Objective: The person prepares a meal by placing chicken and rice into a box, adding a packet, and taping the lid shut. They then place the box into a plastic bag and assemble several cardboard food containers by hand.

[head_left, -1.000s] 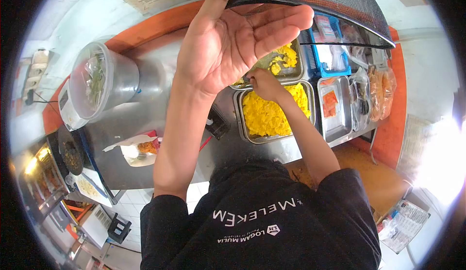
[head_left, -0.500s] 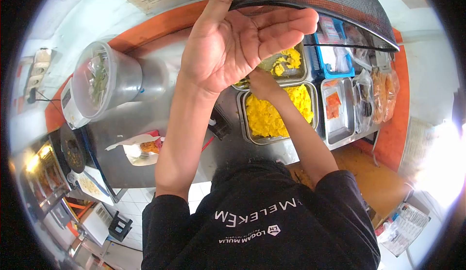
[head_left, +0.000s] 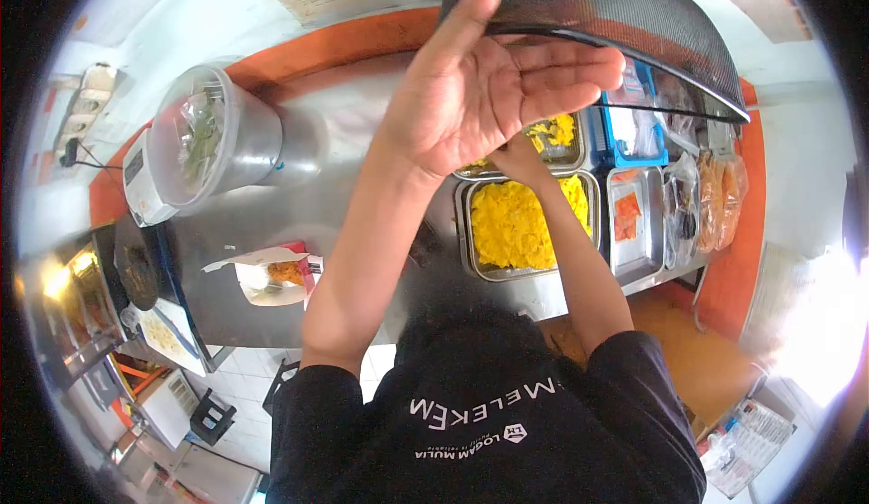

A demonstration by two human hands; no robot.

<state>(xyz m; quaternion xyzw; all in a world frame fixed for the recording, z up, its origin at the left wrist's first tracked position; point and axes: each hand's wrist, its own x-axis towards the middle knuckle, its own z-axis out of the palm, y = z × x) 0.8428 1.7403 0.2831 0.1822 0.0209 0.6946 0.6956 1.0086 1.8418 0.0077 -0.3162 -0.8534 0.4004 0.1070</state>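
Note:
My left hand is raised, palm toward me, thumb over the rim of a black mesh food cover and fingers under it, holding the cover up. Below it my right hand reaches to the border between a near steel tray of yellow food and a farther tray with less yellow food. My left hand hides the right hand's fingers, so I cannot see what they hold.
A steel counter carries a clear tub of greens on a scale, and a paper with fried food. Right of the trays sit an orange-food tray, a blue basket and bagged snacks.
The view has shifted, so the trays and counter sit lower and further right. My left hand still holds the cover up. My right hand has slid further behind the left hand.

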